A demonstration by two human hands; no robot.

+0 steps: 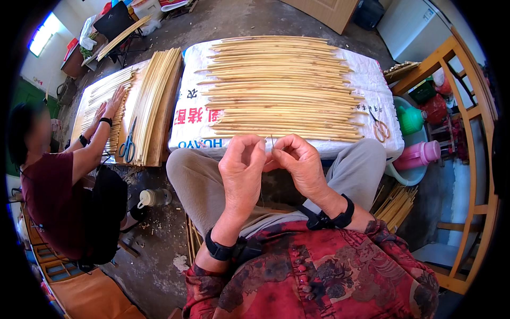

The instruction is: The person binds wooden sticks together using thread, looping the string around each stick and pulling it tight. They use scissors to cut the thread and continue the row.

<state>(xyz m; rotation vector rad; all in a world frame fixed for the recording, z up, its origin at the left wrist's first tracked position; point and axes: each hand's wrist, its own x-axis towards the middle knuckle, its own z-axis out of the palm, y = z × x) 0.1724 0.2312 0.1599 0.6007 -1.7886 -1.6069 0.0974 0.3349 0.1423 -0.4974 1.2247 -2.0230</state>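
Observation:
Above the near edge of the table, my left hand [241, 165] and my right hand [300, 164] are held close together with thumbs and forefingers pinched. A thin dark needle [272, 141] stands up from the right fingertips. What the left fingertips pinch is too fine to make out; a thin thread hangs below the hands. Just beyond lie pale yellow peeled stalks [276, 90], spread side by side in a row on a white woven sack [186, 114]. Scissors with brown handles [381, 129] rest on the sack to the right.
At left, a co-worker's hands [114, 102] press on stalks on a lower board, beside a stalk bundle [156, 101] and blue-handled scissors [127, 146]. A lidded cup [154, 198] stands on the floor. To the right are a basin [406, 175], a pink jug [417, 155] and a wooden frame [470, 159].

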